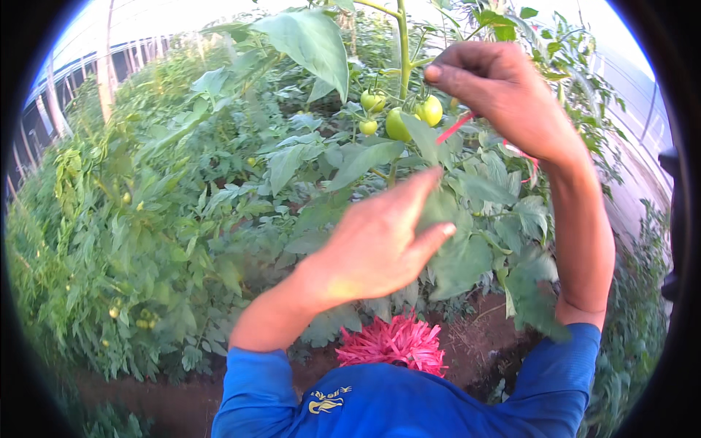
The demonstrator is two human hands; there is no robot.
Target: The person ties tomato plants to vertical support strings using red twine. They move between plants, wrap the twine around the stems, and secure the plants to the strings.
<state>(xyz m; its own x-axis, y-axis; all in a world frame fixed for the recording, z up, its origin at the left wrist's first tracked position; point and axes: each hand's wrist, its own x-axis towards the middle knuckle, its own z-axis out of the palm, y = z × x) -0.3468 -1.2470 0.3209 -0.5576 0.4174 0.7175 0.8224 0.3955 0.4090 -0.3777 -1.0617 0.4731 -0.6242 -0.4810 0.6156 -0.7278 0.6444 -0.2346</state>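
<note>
My right hand (487, 87) is raised at the upper right, thumb and fingertips pinched together beside a thick tomato stem (404, 49). Whether something thin is between the fingertips cannot be told. Below that hand hangs a red plastic tie strip (455, 128). My left hand (378, 241) is lower and nearer to me, slightly blurred, its index finger and thumb apart among the leaves, with nothing seen in it. Several green tomatoes (429, 110) hang just left of my right hand. A bundle of pink-red strips (391, 345) is at my waist.
Dense tomato plants (164, 235) fill the left and middle. Large leaves (309, 46) reach in at the top. Brown soil (476, 328) shows low down, beside my shirt. A pale strip of ground (638, 186) runs along the right, and posts (104, 71) stand at the far left.
</note>
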